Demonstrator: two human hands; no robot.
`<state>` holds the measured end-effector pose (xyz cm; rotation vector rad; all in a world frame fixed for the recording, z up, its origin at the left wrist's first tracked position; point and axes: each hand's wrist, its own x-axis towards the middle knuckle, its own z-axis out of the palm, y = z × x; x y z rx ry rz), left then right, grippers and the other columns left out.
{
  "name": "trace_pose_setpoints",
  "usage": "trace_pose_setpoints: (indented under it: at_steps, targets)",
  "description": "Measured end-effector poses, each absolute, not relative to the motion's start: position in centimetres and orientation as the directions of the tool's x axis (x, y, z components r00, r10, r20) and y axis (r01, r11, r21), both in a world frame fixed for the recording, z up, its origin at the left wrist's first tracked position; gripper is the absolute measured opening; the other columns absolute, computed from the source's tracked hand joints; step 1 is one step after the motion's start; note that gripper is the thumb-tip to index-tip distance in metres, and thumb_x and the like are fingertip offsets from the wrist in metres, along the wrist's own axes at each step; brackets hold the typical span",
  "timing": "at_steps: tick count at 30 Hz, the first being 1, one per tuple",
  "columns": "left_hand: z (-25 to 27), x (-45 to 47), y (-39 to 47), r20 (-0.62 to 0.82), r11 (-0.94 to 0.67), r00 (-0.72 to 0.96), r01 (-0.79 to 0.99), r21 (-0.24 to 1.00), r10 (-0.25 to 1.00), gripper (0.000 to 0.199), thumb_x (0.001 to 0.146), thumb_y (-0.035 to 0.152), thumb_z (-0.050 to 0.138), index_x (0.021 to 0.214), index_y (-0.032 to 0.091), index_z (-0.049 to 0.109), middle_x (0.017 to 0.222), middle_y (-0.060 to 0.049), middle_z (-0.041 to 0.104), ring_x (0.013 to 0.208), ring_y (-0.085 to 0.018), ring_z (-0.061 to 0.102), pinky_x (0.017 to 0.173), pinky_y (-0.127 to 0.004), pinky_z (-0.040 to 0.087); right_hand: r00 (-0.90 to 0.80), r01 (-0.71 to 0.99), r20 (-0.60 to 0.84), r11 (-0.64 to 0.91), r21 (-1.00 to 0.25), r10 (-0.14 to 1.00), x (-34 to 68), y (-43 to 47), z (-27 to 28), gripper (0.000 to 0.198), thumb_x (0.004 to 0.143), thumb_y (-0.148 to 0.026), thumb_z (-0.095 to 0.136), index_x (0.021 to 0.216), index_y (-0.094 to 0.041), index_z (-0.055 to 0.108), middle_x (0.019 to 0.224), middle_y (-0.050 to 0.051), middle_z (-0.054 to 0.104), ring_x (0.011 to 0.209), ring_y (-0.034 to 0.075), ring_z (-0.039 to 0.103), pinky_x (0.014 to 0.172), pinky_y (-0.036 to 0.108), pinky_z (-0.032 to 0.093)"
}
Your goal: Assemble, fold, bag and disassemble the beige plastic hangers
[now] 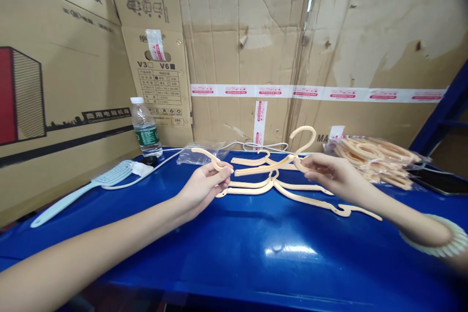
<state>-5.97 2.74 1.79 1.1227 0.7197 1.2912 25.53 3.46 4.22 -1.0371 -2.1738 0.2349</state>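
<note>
Above the middle of the bench [292, 273], the left hand [204, 181] and the right hand [334, 168] are raised toward each other, and I see both of them gripping. The left pinches a small curved piece [206, 154] between thumb and fingers, its slim tail sticking out beyond the knuckles, away from the right hand. The right has thumb and fingers closed round a hanger [278, 162] near its middle; the hook rises above those fingers and one arm reaches across to the left fingertips. The arm's end lies just beside the piece; whether they touch, I cannot tell from here.

I judge the step in hand to be bringing piece and arm end together. The next move, as I read it, calls for a steady right hand while the left turns the piece until the two ends line up, then a firm, straight push, as thin plastic could bend.

Below and between the hands lies a front hanger [305, 200], a wavy end stretching out under the right forearm. Farther back, behind the held arm, is another hanger [247, 161]. Past the right hand sits a wrapped stack [376, 158]; behind the left, a clear bag [186, 157].
</note>
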Motion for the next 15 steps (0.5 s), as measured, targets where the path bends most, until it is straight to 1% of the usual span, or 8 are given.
trace_pose_setpoints:
  at_steps: [2, 4, 7, 10, 12, 15]
  targets:
    - [1.6, -5.7, 2.6, 0.145, -0.042, 0.244, -0.383, 0.923, 0.959, 0.029, 0.064, 0.027, 0.087, 0.074, 0.012, 0.064, 0.064, 0.002, 0.054, 0.057, -0.006, 0.046, 0.054, -0.018, 0.037, -0.442, 0.613, 0.527, 0.673, -0.413, 0.726, 25.8, 3.2, 3.9, 0.021, 0.089, -0.040, 0.054, 0.088, -0.019, 0.061, 0.090, 0.008, 0.068, 0.081, 0.024, 0.064, 0.073, 0.036, 0.054]
    - [1.5, -5.5, 2.4, 0.135, -0.009, 0.286, -0.401, 0.916, 0.949, 0.028, 0.065, 0.026, 0.086, 0.075, 0.013, 0.064, 0.067, 0.002, 0.054, 0.060, -0.007, 0.048, 0.056, -0.019, 0.039, -0.457, 0.607, 0.524, 0.683, -0.406, 0.719, 26.0, 3.1, 3.8, 0.018, 0.089, -0.037, 0.054, 0.090, -0.020, 0.061, 0.092, 0.008, 0.068, 0.084, 0.025, 0.064, 0.077, 0.037, 0.054]
    - [1.4, -5.5, 1.9, 0.116, 0.029, 0.319, -0.417, 0.909, 0.940, 0.026, 0.068, 0.026, 0.085, 0.077, 0.014, 0.064, 0.080, -0.001, 0.059, 0.074, -0.010, 0.054, 0.066, -0.022, 0.045, -0.463, 0.606, 0.535, 0.693, -0.391, 0.707, 26.2, 3.0, 3.9, 0.017, 0.089, -0.036, 0.055, 0.093, -0.020, 0.061, 0.095, 0.009, 0.068, 0.088, 0.025, 0.064, 0.079, 0.037, 0.054]
    - [1.4, -5.5, 1.6, 0.084, 0.073, 0.352, -0.410, 0.909, 0.932, 0.024, 0.071, 0.027, 0.083, 0.079, 0.015, 0.064, 0.093, -0.003, 0.061, 0.082, -0.012, 0.056, 0.073, -0.027, 0.048, -0.462, 0.614, 0.552, 0.700, -0.365, 0.694, 26.2, 2.7, 4.1, 0.017, 0.089, -0.034, 0.054, 0.093, -0.020, 0.061, 0.093, 0.008, 0.068, 0.085, 0.025, 0.064, 0.076, 0.036, 0.054]
    - [1.4, -5.5, 1.5, 0.070, 0.092, 0.375, -0.397, 0.913, 0.924, 0.023, 0.073, 0.027, 0.081, 0.081, 0.016, 0.063, 0.096, -0.004, 0.062, 0.083, -0.013, 0.057, 0.075, -0.028, 0.049, -0.470, 0.617, 0.564, 0.710, -0.340, 0.679, 26.1, 2.6, 4.1, 0.014, 0.089, -0.032, 0.055, 0.092, -0.020, 0.061, 0.092, 0.007, 0.068, 0.083, 0.024, 0.064, 0.075, 0.035, 0.054]
    - [1.4, -5.5, 1.4, 0.068, 0.104, 0.393, -0.401, 0.910, 0.917, 0.023, 0.074, 0.027, 0.080, 0.081, 0.017, 0.061, 0.096, -0.004, 0.062, 0.083, -0.014, 0.058, 0.071, -0.027, 0.049, -0.482, 0.619, 0.576, 0.722, -0.309, 0.660, 26.0, 2.5, 4.2, 0.011, 0.089, -0.030, 0.055, 0.091, -0.021, 0.062, 0.091, 0.007, 0.068, 0.083, 0.024, 0.065, 0.074, 0.034, 0.054]
